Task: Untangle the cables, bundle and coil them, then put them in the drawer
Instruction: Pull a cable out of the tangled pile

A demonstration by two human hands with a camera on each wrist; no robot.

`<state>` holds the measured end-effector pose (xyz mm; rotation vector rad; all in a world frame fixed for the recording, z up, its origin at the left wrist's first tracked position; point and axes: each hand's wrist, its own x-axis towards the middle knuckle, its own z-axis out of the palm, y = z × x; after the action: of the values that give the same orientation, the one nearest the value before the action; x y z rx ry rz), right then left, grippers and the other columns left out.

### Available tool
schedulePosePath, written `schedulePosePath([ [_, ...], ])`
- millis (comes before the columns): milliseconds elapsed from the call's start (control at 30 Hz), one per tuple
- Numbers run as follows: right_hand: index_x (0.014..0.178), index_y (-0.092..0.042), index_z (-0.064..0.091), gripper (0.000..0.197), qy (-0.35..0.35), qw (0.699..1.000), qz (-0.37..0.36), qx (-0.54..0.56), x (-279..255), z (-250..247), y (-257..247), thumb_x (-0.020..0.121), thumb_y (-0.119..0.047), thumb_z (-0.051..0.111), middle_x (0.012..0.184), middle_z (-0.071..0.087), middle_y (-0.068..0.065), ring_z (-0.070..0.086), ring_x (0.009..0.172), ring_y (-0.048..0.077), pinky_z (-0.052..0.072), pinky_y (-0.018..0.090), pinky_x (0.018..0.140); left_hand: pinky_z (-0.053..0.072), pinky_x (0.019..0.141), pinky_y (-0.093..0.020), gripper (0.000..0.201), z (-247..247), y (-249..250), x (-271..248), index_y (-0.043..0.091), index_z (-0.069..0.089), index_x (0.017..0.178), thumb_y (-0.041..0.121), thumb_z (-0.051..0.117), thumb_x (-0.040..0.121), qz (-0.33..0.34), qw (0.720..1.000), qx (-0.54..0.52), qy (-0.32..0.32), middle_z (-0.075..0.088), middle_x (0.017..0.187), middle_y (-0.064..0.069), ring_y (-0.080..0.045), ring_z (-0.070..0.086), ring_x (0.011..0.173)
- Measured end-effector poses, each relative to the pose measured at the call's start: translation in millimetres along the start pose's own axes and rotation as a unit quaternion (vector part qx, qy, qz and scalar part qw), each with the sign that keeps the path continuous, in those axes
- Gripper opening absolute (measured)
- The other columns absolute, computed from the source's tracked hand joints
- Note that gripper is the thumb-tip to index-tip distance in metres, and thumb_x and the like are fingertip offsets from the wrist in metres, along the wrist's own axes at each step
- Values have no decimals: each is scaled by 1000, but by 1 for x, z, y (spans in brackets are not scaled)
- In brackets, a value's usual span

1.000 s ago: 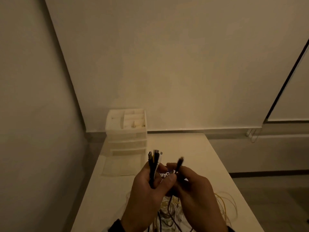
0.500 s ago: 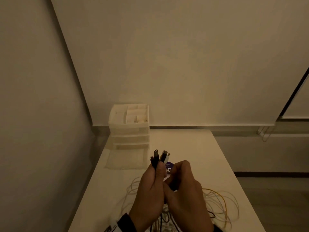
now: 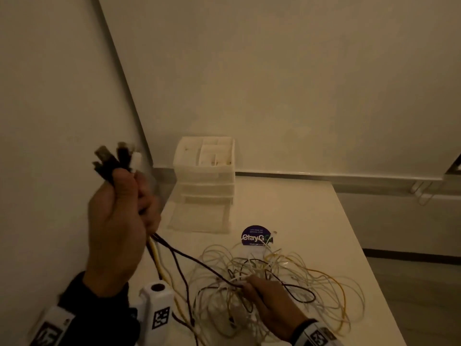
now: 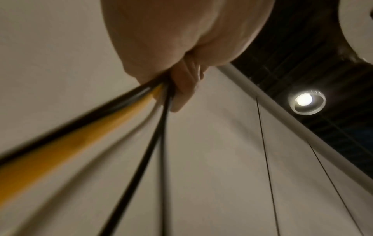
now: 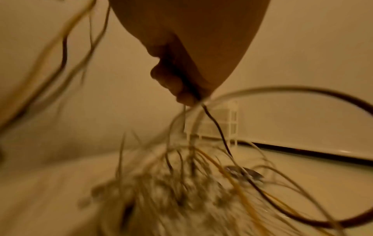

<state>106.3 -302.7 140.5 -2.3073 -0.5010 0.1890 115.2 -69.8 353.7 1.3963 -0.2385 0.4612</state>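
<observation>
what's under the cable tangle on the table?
Under the cable tangle shows the pale table and a round purple sticker, its near edge covered by loops. Anything beneath the dense middle is hidden.

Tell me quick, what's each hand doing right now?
Left hand: closed, gripping the cable ends raised above the table.
Right hand: closed, pinching strands of the cable tangle low over the table.

The near half of the table (image 3: 311,221) is taken up by the tangle of cables (image 3: 274,278), whose loops reach almost to the right edge. Strands are stretched taut from the tangle up to the raised left hand (image 3: 117,221), so the near-left corner is barred. A bare strip is left on the far right. The pulled-out drawer (image 3: 199,216) of the drawer unit (image 3: 207,168) is reachable from above, with a round sticker (image 3: 254,236) lying flat beside it.
</observation>
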Motion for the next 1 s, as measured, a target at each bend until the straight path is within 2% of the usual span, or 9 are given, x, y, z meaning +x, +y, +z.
schedulePosePath([
  [100, 97, -26, 56, 35, -48, 998, 9, -32, 0, -10, 16, 100, -50, 31, 87, 60, -9, 56, 78, 8, 44, 29, 75, 23, 39, -19, 48, -18, 11, 2, 24, 52, 70, 70, 52, 81, -10, 995, 75, -63, 35, 53, 9, -6, 28, 40],
  [200, 82, -17, 54, 30, -34, 999, 15, 23, 7, -26, 4, 101, -36, 40, 71, 55, -6, 57, 70, 16, 43, 30, 67, 44, 51, -23, 25, 0, -10, -28, 38, 66, 92, 60, 60, 81, 3, 938, 285, -195, 63, 65, 8, -7, 54, 53],
  [333, 69, -13, 53, 33, -30, 990, -43, 128, 15, -53, -34, 97, -30, 51, 58, 45, -11, 43, 53, 8, 37, 30, 55, 34, 52, -12, 14, 26, -61, -62, 32, 69, 96, 39, 69, 85, -44, 903, 348, -248, 56, 57, 19, -2, 47, 51],
  [467, 66, -17, 55, 31, 21, 983, -57, 172, 22, -82, -56, 93, -31, 50, 54, 46, -12, 38, 51, 3, 32, 26, 58, 49, 59, -38, 32, 37, -83, -66, 26, 70, 80, 55, 58, 85, -103, 931, 288, -201, 64, 65, 3, -13, 57, 59],
  [567, 78, -5, 61, 38, 34, 984, -51, 167, 17, -77, -58, 93, -37, 48, 59, 49, -8, 41, 51, 7, 35, 33, 57, 49, 62, -44, 33, 42, -85, -61, 23, 68, 71, 53, 58, 80, -118, 936, 269, -192, 65, 64, -6, -27, 60, 62],
  [667, 77, -7, 59, 37, 69, 978, -45, 190, 8, -68, -54, 94, -39, 51, 61, 49, 1, 43, 55, 12, 39, 37, 57, 44, 54, -36, 26, 44, -78, -56, 18, 66, 68, 34, 63, 88, -111, 938, 252, -213, 58, 56, -5, -18, 53, 52],
  [733, 71, -20, 52, 30, 84, 980, -31, 180, 7, -56, -48, 99, -31, 49, 59, 47, -6, 42, 53, 7, 38, 27, 56, 32, 47, -29, 29, 41, -67, -47, 20, 62, 62, 25, 63, 90, -130, 956, 197, -176, 44, 47, 1, -14, 38, 44],
  [867, 73, -31, 47, 29, 40, 994, 54, 85, 2, -11, -19, 101, -35, 41, 63, 50, -10, 47, 57, 2, 36, 20, 60, 25, 42, -24, 28, 22, -28, -16, 22, 62, 55, 40, 63, 76, -149, 988, 33, -19, 39, 44, 1, -16, 31, 38],
  [1000, 75, -41, 42, 27, 53, 986, 158, 3, 0, 9, 18, 102, -35, 39, 66, 52, -13, 49, 58, -1, 36, 17, 61, 38, 38, -19, 27, -13, 0, 4, 27, 66, 59, 47, 65, 77, -22, 996, 59, 69, 53, 45, 4, -9, 44, 38],
])
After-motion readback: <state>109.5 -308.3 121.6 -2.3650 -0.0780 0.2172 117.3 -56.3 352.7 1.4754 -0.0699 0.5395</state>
